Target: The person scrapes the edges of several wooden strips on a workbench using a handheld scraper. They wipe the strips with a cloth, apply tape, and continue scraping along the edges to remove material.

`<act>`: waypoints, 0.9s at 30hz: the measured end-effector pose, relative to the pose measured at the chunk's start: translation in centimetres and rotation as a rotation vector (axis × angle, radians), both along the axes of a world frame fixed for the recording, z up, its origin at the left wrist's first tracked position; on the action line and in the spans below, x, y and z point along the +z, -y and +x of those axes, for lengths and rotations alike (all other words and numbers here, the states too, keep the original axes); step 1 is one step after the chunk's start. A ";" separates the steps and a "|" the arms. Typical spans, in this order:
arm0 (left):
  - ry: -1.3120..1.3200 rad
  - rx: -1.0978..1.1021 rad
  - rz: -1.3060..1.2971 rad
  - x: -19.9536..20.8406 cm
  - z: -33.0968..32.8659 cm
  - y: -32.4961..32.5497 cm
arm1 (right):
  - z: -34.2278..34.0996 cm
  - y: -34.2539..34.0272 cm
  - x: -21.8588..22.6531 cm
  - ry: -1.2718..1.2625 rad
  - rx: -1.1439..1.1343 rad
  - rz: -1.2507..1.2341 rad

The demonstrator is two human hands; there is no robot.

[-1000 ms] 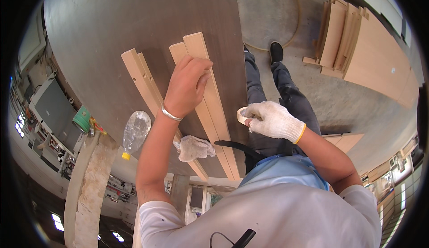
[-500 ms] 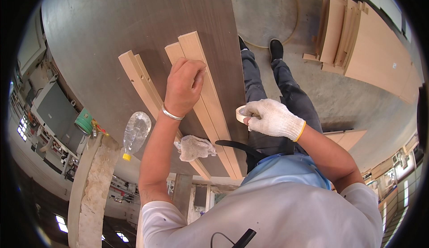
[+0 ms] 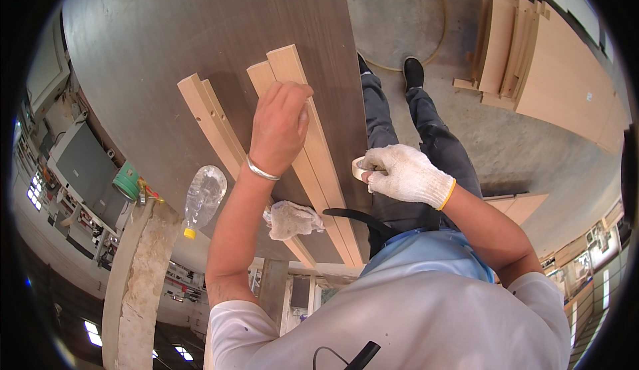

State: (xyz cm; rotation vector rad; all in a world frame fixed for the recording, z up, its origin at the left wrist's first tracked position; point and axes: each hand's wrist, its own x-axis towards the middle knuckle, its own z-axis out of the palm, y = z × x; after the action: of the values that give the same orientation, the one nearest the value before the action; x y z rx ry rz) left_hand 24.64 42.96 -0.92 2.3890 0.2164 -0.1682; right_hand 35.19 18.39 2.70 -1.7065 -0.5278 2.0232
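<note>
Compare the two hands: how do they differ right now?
The left hand is bare, with a metal bangle at the wrist; the right hand wears a white knit glove. The left hand lies flat on the light wooden strips on the dark table; the right hand grips a roll of tape off the table's edge. Both belong to the same person.

A clear plastic bottle with a yellow cap (image 3: 202,199) lies on its side near the left edge of the dark brown tabletop (image 3: 173,37), and a crumpled white glove (image 3: 291,219) lies near the tabletop's near edge. A single light wooden strip with small holes (image 3: 212,122) lies slanted on the tabletop, just above the bottle. Past the tabletop's right edge, a stack of light wooden boards (image 3: 532,57) rests on the grey concrete floor (image 3: 406,10), and a green roll (image 3: 126,182) sits off the left edge.
</note>
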 end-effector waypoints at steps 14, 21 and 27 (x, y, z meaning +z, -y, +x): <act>-0.097 -0.043 0.038 1.0 1.0 -0.3 | 0.4 0.1 -0.1 -0.009 -0.010 -0.004; -0.125 -0.058 0.038 0.9 1.9 -0.6 | 0.5 0.1 -0.3 -0.004 -0.017 0.000; -0.152 -0.094 0.115 1.4 2.7 -0.7 | 0.7 0.0 -0.3 -0.018 -0.027 0.006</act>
State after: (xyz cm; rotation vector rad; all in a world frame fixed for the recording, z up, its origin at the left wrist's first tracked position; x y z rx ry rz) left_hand 27.38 43.62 0.44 2.5045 0.1895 -0.3916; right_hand 35.91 18.40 2.40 -1.6818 -0.5026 2.0139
